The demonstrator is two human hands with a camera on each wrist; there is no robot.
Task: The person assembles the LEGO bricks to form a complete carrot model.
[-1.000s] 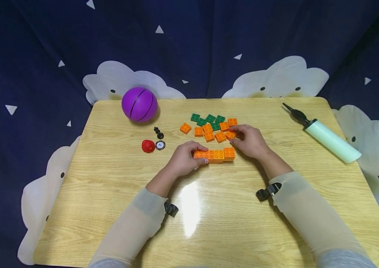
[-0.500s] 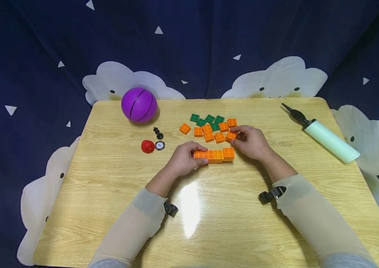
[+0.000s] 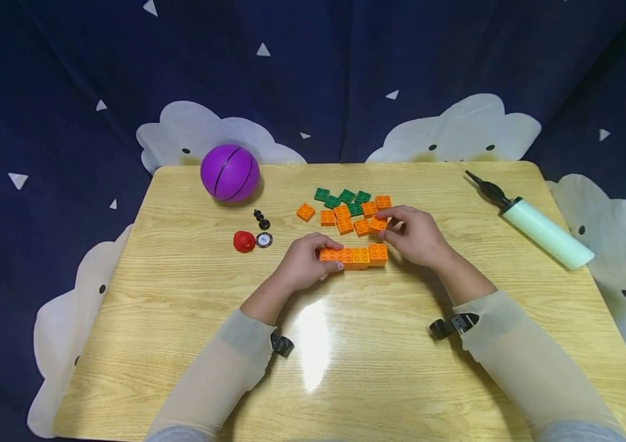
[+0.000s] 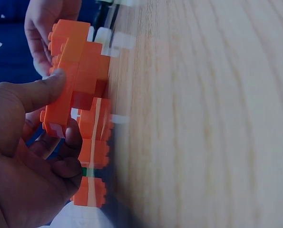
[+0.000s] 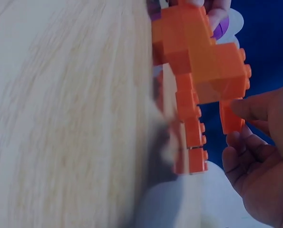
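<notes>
My left hand point(image 3: 306, 263) grips the left end of an assembly of joined orange toy building bricks point(image 3: 360, 256), thumb on the near side and fingers behind. In the left wrist view the assembly point(image 4: 79, 71) shows stepped layers, with the thumb pressed on its side. Just beyond its right end, my right hand point(image 3: 413, 234) pinches a square orange brick point(image 3: 377, 224) between thumb and fingers. The right wrist view shows that pinched brick point(image 5: 230, 116) raised off the table, overlapping the corner of the assembly. Several loose orange bricks point(image 3: 343, 219) lie behind the assembly.
Several green bricks point(image 3: 347, 196) lie behind the orange ones. Left of them are a black chess piece point(image 3: 262, 219), a poker chip point(image 3: 264, 240) and a small red hat-shaped piece point(image 3: 244, 241). A purple ball point(image 3: 230, 173) sits back left, a hand pump point(image 3: 546, 232) at right.
My right hand has lifted the orange brick from the loose group and shifted it slightly left. My left hand and the assembly stay in place.
</notes>
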